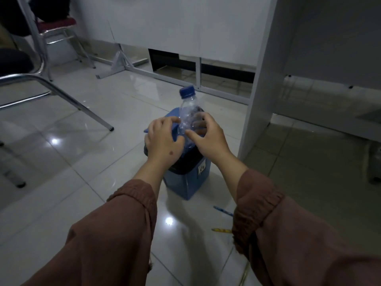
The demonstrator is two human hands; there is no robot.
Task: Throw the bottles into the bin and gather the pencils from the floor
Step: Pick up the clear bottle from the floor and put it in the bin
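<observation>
Both hands, left (162,139) and right (208,134), around upright bottle (188,112) over bin (186,180) rim, open floor (82,162) leftward.

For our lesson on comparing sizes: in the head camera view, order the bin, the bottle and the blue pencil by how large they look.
1. Bin, partly hidden by the hands.
2. Bottle.
3. Blue pencil, partly hidden by a sleeve, so its full length is unsure.

Clear bottle upright over the blue bin, pencils on the floor

The crumpled clear bottle (188,112), blue cap on top, stands between both hands above the blue bin (186,180) with its black liner; a blue pencil (223,210) and a yellow pencil (221,230) lie beside the right sleeve.
</observation>
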